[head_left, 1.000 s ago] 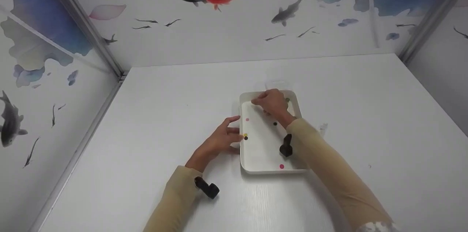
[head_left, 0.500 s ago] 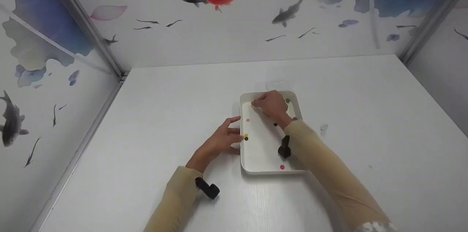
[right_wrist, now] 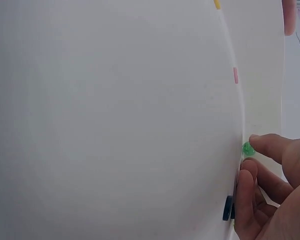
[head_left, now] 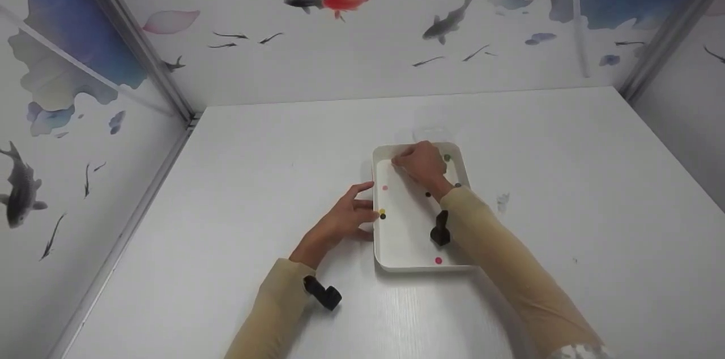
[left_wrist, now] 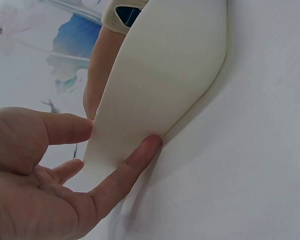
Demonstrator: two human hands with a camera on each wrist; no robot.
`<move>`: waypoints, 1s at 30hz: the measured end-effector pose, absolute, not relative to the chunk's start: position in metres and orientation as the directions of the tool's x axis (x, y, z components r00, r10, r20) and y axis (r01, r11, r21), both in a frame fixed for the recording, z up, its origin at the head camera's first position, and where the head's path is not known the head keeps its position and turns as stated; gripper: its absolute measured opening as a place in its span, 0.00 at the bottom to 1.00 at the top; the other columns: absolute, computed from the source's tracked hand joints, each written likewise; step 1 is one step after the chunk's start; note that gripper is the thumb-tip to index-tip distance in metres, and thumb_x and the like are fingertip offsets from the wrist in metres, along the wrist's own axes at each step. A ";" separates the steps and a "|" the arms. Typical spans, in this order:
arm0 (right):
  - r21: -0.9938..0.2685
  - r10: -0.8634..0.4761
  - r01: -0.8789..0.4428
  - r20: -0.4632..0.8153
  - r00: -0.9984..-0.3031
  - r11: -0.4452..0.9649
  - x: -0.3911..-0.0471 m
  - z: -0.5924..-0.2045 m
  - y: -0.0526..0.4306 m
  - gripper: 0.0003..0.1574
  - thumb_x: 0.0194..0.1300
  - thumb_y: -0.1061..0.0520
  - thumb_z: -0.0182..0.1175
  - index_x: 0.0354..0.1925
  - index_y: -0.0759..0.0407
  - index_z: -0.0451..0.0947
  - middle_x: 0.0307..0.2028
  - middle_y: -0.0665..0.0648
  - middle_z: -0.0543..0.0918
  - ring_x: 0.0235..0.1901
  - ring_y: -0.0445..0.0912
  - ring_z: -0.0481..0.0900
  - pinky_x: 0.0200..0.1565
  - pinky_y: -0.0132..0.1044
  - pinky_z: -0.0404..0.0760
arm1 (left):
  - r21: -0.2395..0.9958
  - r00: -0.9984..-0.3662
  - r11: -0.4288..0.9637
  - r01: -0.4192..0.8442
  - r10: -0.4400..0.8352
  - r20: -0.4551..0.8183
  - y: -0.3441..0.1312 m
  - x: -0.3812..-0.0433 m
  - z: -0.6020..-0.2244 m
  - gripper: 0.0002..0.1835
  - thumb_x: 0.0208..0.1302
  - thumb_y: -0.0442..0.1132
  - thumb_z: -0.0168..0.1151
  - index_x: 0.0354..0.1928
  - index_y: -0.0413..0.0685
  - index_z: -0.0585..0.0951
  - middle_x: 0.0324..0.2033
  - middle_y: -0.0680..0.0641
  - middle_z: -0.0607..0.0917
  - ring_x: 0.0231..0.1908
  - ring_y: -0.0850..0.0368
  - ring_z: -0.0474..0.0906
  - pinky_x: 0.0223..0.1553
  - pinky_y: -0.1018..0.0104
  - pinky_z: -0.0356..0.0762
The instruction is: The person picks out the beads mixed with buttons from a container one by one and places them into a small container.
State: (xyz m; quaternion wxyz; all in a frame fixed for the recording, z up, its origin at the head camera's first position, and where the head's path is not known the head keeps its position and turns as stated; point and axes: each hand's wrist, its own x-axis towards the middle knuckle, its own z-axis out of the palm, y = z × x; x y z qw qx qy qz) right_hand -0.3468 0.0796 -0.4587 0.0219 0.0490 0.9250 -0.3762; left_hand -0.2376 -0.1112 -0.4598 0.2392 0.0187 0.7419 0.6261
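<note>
A white rectangular tray [head_left: 405, 240] lies on the table with small coloured discs in it. My left hand [head_left: 338, 220], fingers spread and fairly straight, touches the tray's left wall from outside. In the left wrist view one fingertip [left_wrist: 152, 142] presses low on that wall. At the tray's far left corner my right hand [head_left: 422, 162] pinches a small green disc [right_wrist: 248, 148] between thumb and finger, close to the wall. A pink disc [head_left: 384, 188], a yellow disc [head_left: 382, 211] and a black disc [head_left: 383, 216] lie along the left side.
Elsewhere in the tray are another black disc [head_left: 428, 195], a bright pink disc [head_left: 438, 261] and a second green disc [head_left: 447, 157]. Behind the tray stands a clear container [head_left: 431, 133]. A small transparent item [head_left: 503, 201] lies to its right. Printed wall panels [head_left: 362, 64] enclose the table.
The right hand has shifted very slightly at the far left corner, its fingers still together. The left hand holds its place on the tray's wall. The whole view has drifted slightly downward.
</note>
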 end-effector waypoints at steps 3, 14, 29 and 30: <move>-0.701 0.075 0.106 -0.075 -0.994 0.705 -0.347 -0.459 0.080 0.15 0.61 0.48 0.66 0.38 0.57 0.88 0.37 0.56 0.88 0.34 0.49 0.79 0.41 0.46 0.72 | 0.937 -0.885 0.220 -0.271 0.326 -0.333 -0.111 -0.238 -0.461 0.39 0.69 0.32 0.59 0.77 0.58 0.55 0.68 0.35 0.71 0.62 0.41 0.78 0.50 0.49 0.86; -0.702 0.052 0.113 -0.108 -0.993 0.703 -0.344 -0.459 0.083 0.17 0.62 0.50 0.62 0.44 0.57 0.88 0.42 0.56 0.89 0.39 0.50 0.81 0.43 0.46 0.79 | 0.943 -0.888 0.235 -0.235 0.342 -0.307 -0.113 -0.237 -0.464 0.39 0.68 0.33 0.59 0.77 0.57 0.56 0.67 0.34 0.72 0.60 0.41 0.79 0.50 0.52 0.87; -0.797 0.022 0.154 -0.174 -0.985 0.584 -0.348 -0.449 0.080 0.22 0.67 0.49 0.63 0.54 0.60 0.81 0.42 0.59 0.86 0.34 0.48 0.82 0.31 0.34 0.82 | 0.929 -0.891 0.280 -0.242 0.314 -0.327 -0.112 -0.237 -0.459 0.39 0.67 0.32 0.59 0.77 0.59 0.57 0.67 0.36 0.73 0.60 0.43 0.80 0.49 0.54 0.87; -0.798 0.020 0.156 -0.178 -0.984 0.583 -0.349 -0.448 0.080 0.22 0.67 0.50 0.63 0.54 0.60 0.81 0.43 0.59 0.86 0.34 0.48 0.82 0.32 0.34 0.83 | 0.929 -0.892 0.282 -0.241 0.313 -0.326 -0.112 -0.237 -0.459 0.39 0.68 0.32 0.59 0.77 0.59 0.57 0.67 0.36 0.73 0.60 0.43 0.79 0.49 0.54 0.87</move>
